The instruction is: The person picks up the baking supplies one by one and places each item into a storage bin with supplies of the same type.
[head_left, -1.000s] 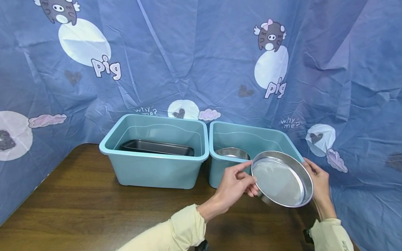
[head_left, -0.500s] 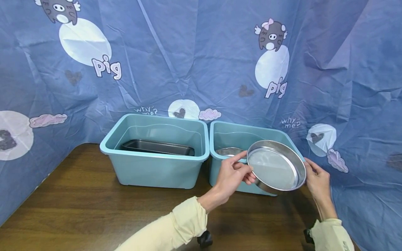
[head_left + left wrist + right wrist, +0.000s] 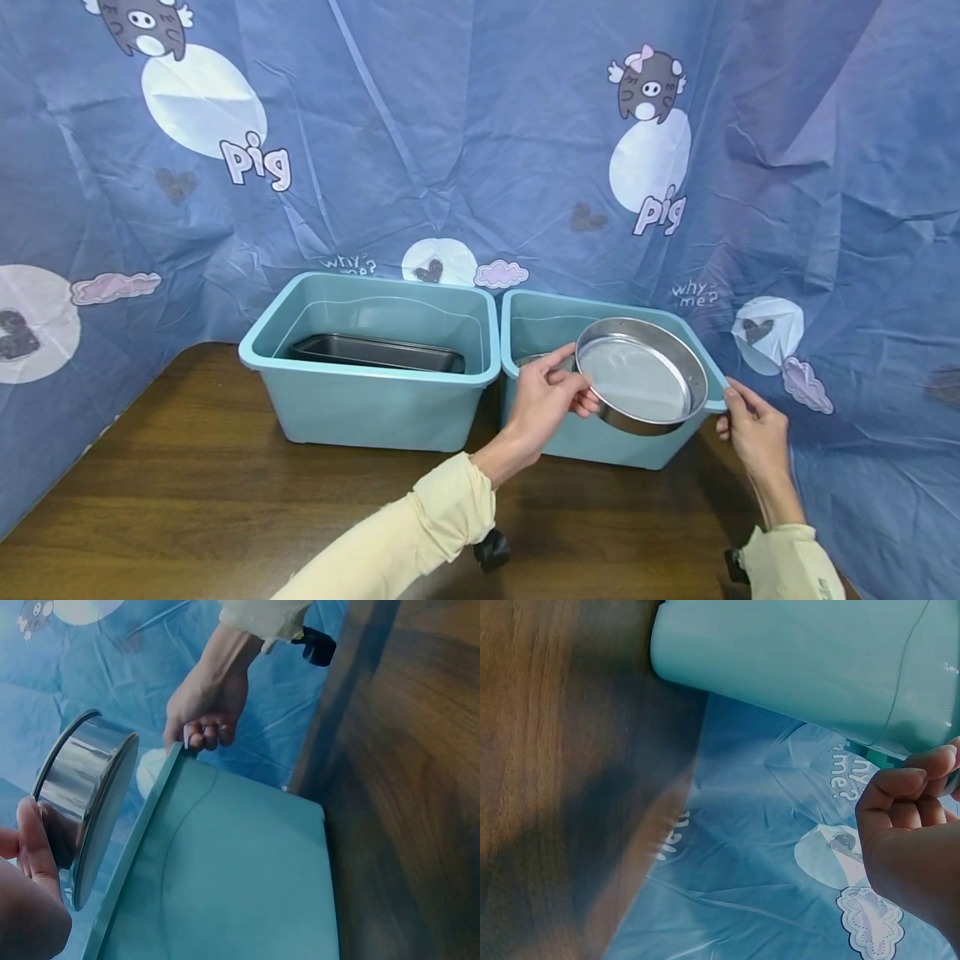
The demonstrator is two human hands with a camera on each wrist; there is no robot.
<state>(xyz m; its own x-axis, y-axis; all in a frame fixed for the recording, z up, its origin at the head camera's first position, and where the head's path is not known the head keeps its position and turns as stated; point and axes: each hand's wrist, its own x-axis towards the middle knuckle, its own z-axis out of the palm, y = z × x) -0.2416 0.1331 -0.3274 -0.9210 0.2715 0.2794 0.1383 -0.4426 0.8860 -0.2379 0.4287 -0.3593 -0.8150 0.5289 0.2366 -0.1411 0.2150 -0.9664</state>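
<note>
My left hand [image 3: 546,400] pinches the left side of a round metal sieve [image 3: 637,379] with a shiny wall and a fine pale grey mesh. The sieve is tilted towards me above the front rim of the right teal bin [image 3: 600,446]. In the left wrist view, the sieve [image 3: 82,795] shows side-on, held by the left fingers [image 3: 36,847]. With curled fingers, my right hand [image 3: 759,429] grips that bin's front right rim corner. A second round metal piece [image 3: 543,358] inside this bin is mostly hidden behind the left hand.
A matching teal bin [image 3: 367,408] stands on the left with a dark rectangular baking pan [image 3: 378,352] inside. Both bins rest on a brown wooden table [image 3: 225,492]. A blue printed cloth [image 3: 450,150] hangs close behind them and along the right.
The sieve in my left hand has moved up, left and away from me, over the right bin's front rim. My right hand has stayed at the bin's corner.
</note>
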